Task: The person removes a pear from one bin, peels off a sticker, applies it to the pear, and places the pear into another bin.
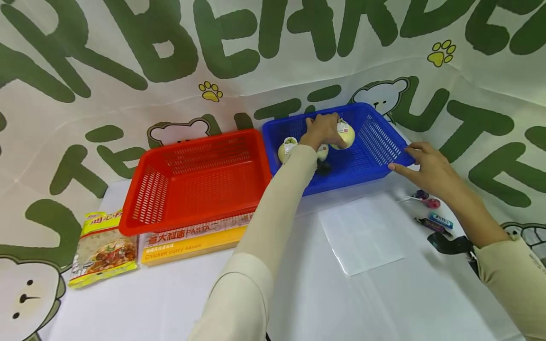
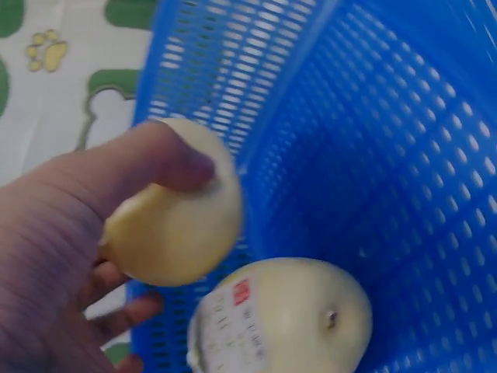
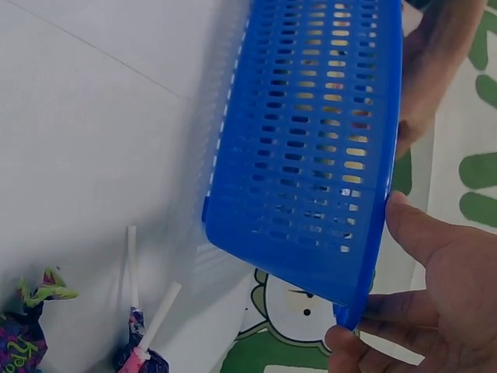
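Note:
My left hand point(image 1: 323, 131) reaches into the blue basket point(image 1: 375, 175) and grips a pale yellow pear point(image 1: 347, 136) between thumb and fingers. In the left wrist view, the thumb presses over the held pear point(image 2: 182, 233), near the basket wall. Just below it lies another pear point(image 2: 318, 311) with a white printed label. One more pear point(image 1: 283, 152) and a dark object point(image 1: 323, 168) sit in the basket, partly behind the left arm. My right hand point(image 1: 431, 170) pinches the basket's right-hand corner; in the right wrist view, the thumb and fingers hold its rim point(image 3: 386, 225).
A red basket point(image 1: 204, 189) stands left of the blue one. In front of it lie a pasta pack point(image 1: 183, 235), a yellow curry sauce box point(image 1: 192, 246) and a noodle bag point(image 1: 104, 248). Lollipops point(image 1: 432, 203), small candies point(image 1: 440, 220) and a transparent sheet point(image 1: 362, 237) lie to the right.

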Motion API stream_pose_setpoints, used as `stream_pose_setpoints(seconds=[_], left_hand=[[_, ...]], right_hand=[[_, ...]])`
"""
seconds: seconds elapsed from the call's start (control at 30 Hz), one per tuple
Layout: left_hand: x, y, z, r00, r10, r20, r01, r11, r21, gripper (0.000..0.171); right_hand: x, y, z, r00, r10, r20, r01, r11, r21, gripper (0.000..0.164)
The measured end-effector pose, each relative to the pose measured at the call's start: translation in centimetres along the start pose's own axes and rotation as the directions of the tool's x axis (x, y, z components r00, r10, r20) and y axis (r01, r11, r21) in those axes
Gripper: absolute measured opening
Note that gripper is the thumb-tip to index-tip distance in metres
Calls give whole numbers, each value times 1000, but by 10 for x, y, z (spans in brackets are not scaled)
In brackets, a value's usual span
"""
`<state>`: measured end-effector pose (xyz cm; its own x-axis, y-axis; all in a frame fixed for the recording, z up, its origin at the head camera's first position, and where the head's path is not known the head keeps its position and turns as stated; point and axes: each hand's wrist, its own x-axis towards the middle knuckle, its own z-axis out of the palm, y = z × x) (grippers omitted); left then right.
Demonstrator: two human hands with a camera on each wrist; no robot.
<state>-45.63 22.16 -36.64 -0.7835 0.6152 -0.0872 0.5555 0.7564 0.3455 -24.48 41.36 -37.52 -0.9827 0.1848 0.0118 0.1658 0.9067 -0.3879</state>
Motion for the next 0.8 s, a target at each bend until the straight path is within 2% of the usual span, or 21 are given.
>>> stream_pose_setpoints(seconds=[0.1, 0.3, 0.37, 0.43, 0.5, 0.57, 0.67, 0.73, 0.8], left_hand=[[-3, -3, 7, 998, -12, 59, 11, 1000, 19, 75], [-11, -10, 12, 985, -104, 136, 100, 994, 40, 73], [-16, -13, 10, 979, -123, 164, 116, 992, 55, 78], [-21, -15, 5, 972, -137, 190, 126, 989, 72, 89], [-27, -12, -5, 975, -119, 187, 108, 992, 67, 96], [-36, -12, -18, 987, -85, 133, 82, 996, 33, 95], [-63, -20, -37, 999, -7, -32, 5, 998, -56, 75], [-87, -29, -46, 986, 48, -162, -62, 995, -81, 59], [-116, -43, -49, 953, 108, -282, -144, 983, -110, 46]], right_hand=[[-4, -4, 2, 1000, -8, -7, 8, 1000, 9, 89], [-2, -11, 5, 999, -31, -8, 32, 999, 43, 88], [0, -13, 7, 999, -36, -1, 36, 998, 52, 88], [3, -13, 7, 999, -38, 4, 38, 998, 53, 88], [3, -10, 5, 999, -32, 1, 32, 998, 50, 88], [5, -6, 3, 999, -39, -11, 39, 998, 47, 86], [9, 4, -2, 998, -54, -31, 55, 998, 40, 84], [11, 12, -7, 998, -49, -43, 50, 998, 32, 83], [11, 22, -14, 998, -27, -49, 27, 1000, 9, 83]])
